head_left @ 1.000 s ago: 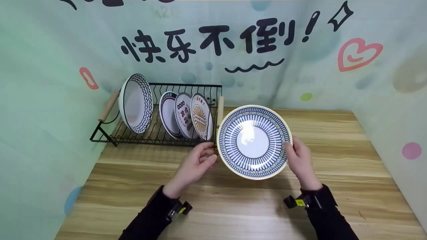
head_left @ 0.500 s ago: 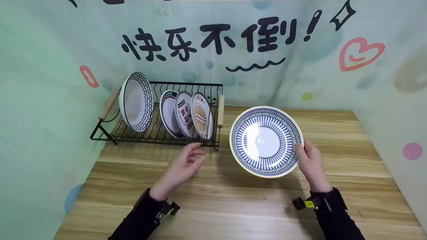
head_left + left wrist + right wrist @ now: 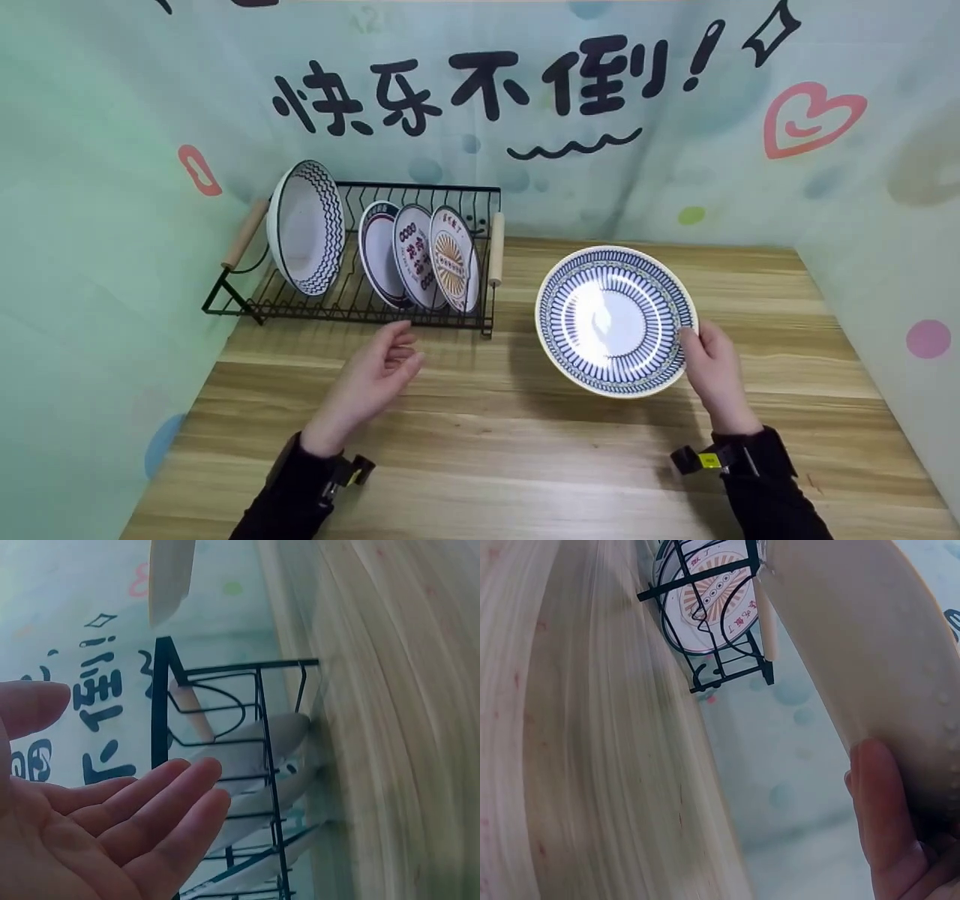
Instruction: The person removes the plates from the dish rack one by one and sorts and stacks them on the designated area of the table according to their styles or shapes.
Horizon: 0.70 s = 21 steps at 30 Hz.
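Observation:
My right hand (image 3: pixel 712 367) pinches the right rim of a round plate with a blue striped border (image 3: pixel 613 320) and holds it tilted above the wooden table (image 3: pixel 525 450). The plate's pale underside (image 3: pixel 870 645) fills the right wrist view, with a fingertip (image 3: pixel 881 810) pressed on its edge. My left hand (image 3: pixel 375 375) hovers empty over the table, fingers relaxed, just in front of the black wire dish rack (image 3: pixel 352 300). In the left wrist view the open palm (image 3: pixel 97 825) faces the rack (image 3: pixel 262 765).
The rack holds a large zigzag-rimmed plate (image 3: pixel 306 227) at its left and three smaller printed plates (image 3: pixel 420 257) upright. It has wooden handles (image 3: pixel 495 249) at both ends. A printed backdrop (image 3: pixel 480 112) walls in the table behind and at both sides.
The left hand let go of the plate and drew back to the left. The right hand carried the plate to the right, away from the rack, and tilted it flatter.

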{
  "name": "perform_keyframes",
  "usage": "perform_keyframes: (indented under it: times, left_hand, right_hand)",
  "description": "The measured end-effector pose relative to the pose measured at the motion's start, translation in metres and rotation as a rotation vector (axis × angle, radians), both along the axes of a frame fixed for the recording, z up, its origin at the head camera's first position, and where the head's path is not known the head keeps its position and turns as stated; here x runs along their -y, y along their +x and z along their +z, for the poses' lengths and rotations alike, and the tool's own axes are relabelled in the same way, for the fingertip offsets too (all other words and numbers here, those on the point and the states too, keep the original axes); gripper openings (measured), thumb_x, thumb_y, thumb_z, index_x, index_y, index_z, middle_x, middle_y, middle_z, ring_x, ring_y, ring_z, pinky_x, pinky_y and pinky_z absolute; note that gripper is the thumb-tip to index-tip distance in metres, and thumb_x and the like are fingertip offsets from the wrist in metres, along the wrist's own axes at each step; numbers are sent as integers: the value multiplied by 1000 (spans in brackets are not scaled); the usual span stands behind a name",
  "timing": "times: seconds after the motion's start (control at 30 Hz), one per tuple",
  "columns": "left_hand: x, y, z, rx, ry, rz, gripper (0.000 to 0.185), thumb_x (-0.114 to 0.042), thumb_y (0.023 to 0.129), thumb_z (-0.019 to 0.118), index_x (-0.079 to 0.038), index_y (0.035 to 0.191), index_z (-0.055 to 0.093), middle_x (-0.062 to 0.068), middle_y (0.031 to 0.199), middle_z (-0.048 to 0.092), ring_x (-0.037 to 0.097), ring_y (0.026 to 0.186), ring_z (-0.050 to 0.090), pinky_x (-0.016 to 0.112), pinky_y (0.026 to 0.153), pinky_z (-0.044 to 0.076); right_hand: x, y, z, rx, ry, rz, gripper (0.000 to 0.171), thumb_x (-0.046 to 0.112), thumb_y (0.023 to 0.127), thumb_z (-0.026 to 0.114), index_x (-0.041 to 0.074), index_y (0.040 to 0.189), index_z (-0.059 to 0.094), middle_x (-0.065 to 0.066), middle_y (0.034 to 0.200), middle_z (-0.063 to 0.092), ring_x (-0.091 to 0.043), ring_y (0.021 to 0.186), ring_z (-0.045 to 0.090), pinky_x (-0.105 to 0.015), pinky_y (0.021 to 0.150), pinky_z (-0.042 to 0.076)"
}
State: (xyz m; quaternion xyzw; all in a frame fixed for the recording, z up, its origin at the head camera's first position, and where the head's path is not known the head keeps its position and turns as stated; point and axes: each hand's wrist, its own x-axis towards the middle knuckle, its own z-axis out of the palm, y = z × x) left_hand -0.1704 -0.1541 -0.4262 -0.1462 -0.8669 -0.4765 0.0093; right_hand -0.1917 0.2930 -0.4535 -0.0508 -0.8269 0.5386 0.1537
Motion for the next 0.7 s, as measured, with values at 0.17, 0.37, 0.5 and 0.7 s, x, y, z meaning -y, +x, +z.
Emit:
perform_keyframes:
  times: [0.17,0.37,0.5,0.7]
  left_hand:
    - [10,0,2,-20,-67,21,62,-22,95,66,9,142,40,25,133,56,39,117,57,48,104,46]
    - [16,2,1,-48,-156,55,62,-23,96,65,10,142,40,28,136,52,42,120,55,53,105,43]
    - [18,3,-1,-76,-216,69,63,-25,96,65,10,141,40,29,137,51,44,121,53,55,105,41]
    - [22,4,-3,-106,-277,87,68,-26,96,65,12,144,36,32,142,44,47,122,51,57,107,39]
  right_hand:
    - [-6,-1,0,19,23,-7,28,9,101,46,-12,102,64,-11,80,64,-7,64,56,-18,56,47]
    - [-13,-1,-1,47,34,-19,29,10,101,45,-12,109,63,-10,81,64,-6,64,56,-18,55,48]
    - [-18,0,-3,64,30,-25,32,13,102,44,-11,112,63,-8,80,63,-6,62,55,-19,53,47]
    - [-27,3,-4,62,47,-33,34,17,102,43,-11,105,62,-6,73,58,-10,57,51,-22,48,45]
